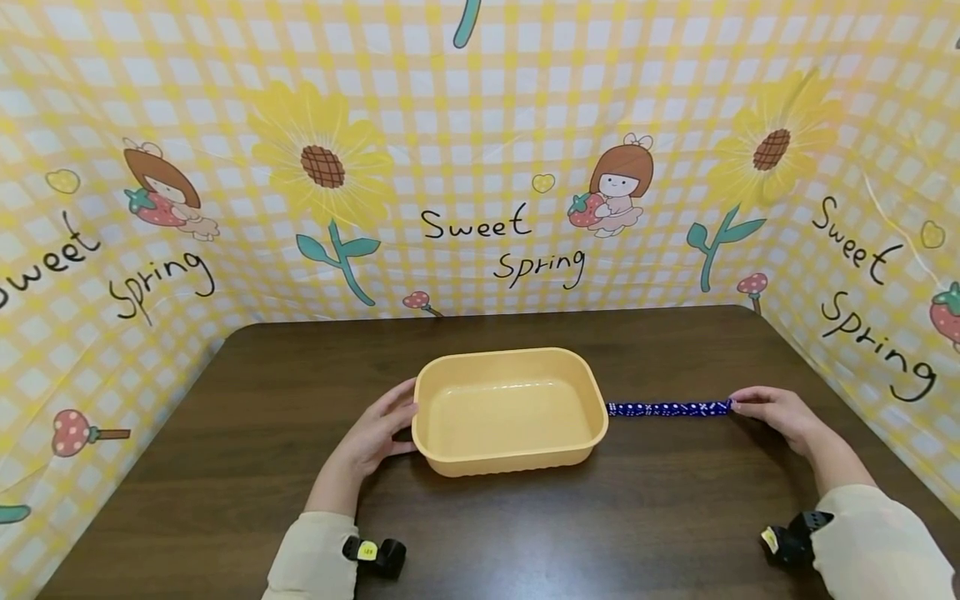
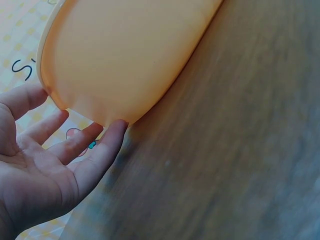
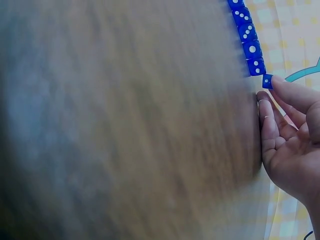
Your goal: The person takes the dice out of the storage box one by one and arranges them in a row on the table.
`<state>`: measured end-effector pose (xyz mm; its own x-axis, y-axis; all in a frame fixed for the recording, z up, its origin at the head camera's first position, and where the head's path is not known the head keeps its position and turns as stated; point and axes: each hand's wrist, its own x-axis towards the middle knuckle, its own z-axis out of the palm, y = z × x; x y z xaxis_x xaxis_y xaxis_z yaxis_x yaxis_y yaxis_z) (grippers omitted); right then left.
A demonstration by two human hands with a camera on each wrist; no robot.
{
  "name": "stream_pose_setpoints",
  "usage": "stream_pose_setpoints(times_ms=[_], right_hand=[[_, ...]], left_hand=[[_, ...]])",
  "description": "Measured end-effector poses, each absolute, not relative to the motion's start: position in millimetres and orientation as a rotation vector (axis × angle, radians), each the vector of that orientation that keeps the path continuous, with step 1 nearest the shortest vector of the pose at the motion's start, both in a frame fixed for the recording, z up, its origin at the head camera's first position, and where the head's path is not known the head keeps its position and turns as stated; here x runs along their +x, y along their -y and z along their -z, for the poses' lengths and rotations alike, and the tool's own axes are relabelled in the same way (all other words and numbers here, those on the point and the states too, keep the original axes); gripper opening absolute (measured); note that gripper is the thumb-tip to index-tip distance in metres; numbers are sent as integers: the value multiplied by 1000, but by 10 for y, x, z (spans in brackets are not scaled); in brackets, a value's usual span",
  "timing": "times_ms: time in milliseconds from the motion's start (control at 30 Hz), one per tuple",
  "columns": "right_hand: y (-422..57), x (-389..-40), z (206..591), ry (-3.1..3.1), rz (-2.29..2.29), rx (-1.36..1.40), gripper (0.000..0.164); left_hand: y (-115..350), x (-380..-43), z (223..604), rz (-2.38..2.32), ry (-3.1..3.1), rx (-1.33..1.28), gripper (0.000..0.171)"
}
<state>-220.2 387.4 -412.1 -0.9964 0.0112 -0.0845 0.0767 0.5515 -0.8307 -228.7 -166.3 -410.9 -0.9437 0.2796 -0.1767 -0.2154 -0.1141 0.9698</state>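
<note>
A yellow plastic basin (image 1: 510, 414) with rounded corners stands on the dark wooden table, nothing inside it. My left hand (image 1: 382, 423) is at its left end. In the left wrist view the spread fingers (image 2: 107, 145) touch the basin's end wall (image 2: 90, 107) with their tips. From the basin's right side a straight row of blue dice (image 1: 663, 409) with white dots runs right. At the row's far end my right hand (image 1: 780, 414) pinches a blue die (image 3: 267, 81) between thumb and fingers, slightly offset from the last die (image 3: 256, 66) in the row.
Brown wood tabletop (image 1: 525, 533) surrounds the basin. A yellow checked cloth (image 1: 480, 167) with flowers and lettering hangs behind and along both sides. Black wrist cameras (image 1: 378, 557) sit at both cream sleeves (image 1: 877, 542).
</note>
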Motion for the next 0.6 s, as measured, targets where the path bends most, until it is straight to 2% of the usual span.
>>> stream_pose_setpoints(times_ms=[600], right_hand=[[-3827, -2218, 4152, -2787, 1332, 49, 39]], left_hand=[[1659, -2279, 4105, -2120, -1853, 60, 51]])
